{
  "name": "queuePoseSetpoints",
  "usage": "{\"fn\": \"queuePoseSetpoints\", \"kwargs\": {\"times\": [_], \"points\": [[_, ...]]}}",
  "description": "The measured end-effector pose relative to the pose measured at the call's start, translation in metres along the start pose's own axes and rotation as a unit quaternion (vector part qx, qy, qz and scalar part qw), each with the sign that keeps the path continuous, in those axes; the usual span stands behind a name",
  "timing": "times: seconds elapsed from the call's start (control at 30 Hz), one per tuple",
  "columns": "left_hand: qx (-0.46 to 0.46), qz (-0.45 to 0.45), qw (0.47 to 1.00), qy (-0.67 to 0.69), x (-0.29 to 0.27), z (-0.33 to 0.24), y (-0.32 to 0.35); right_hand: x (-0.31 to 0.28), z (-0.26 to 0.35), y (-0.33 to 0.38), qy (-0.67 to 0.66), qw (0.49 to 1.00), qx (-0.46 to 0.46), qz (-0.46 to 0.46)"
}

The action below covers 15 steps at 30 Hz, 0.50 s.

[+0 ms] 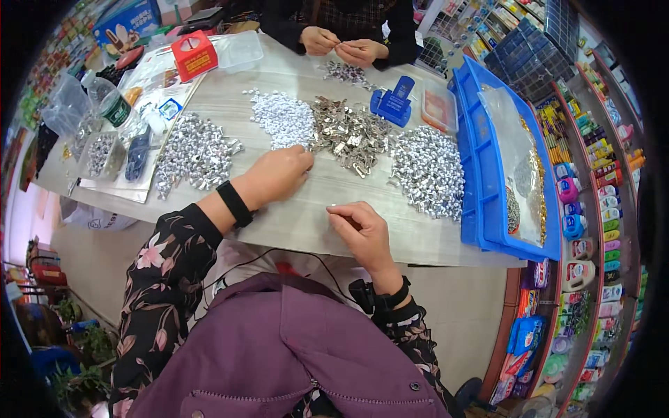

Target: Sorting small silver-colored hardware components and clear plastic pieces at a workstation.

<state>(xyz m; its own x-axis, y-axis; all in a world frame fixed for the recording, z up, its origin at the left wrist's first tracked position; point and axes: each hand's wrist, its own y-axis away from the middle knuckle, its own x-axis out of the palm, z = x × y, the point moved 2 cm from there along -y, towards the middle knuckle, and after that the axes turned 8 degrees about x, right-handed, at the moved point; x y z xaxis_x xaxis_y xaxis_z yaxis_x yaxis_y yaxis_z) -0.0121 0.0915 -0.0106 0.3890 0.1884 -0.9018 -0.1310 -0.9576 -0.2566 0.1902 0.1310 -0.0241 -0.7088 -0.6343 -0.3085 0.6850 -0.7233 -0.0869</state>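
My left hand rests on the table at the near edge of a pile of small white pieces, its fingers curled together; what they hold, if anything, is hidden. My right hand is over the table's near side, thumb and forefinger pinched on a tiny white piece. Beyond and between the hands lies a heap of flat silvery metal clips. Small silver-and-white parts form one pile to the left and another pile to the right.
Across the table, a person's hands work over a small dark pile. A blue crate with bagged parts stands right, near a blue stand-like object. A red box and a bottle stand left. Stocked shelves line the right.
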Motion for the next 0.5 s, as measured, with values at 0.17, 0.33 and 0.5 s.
{"fn": "queuePoseSetpoints", "kwargs": {"times": [0.17,0.33,0.5], "points": [[0.000,-0.004,1.000,-0.013,-0.003,0.001,-0.005,-0.001,0.001,0.000,-0.012,0.999,-0.002,-0.033],[0.010,-0.069,0.997,0.030,-0.010,0.003,-0.003,-0.003,0.001,0.004,-0.063,0.997,0.020,-0.041],[-0.214,-0.010,0.807,0.551,-0.021,-0.034,0.022,-0.001,0.004,0.007,-0.240,0.966,0.092,0.038]]}}
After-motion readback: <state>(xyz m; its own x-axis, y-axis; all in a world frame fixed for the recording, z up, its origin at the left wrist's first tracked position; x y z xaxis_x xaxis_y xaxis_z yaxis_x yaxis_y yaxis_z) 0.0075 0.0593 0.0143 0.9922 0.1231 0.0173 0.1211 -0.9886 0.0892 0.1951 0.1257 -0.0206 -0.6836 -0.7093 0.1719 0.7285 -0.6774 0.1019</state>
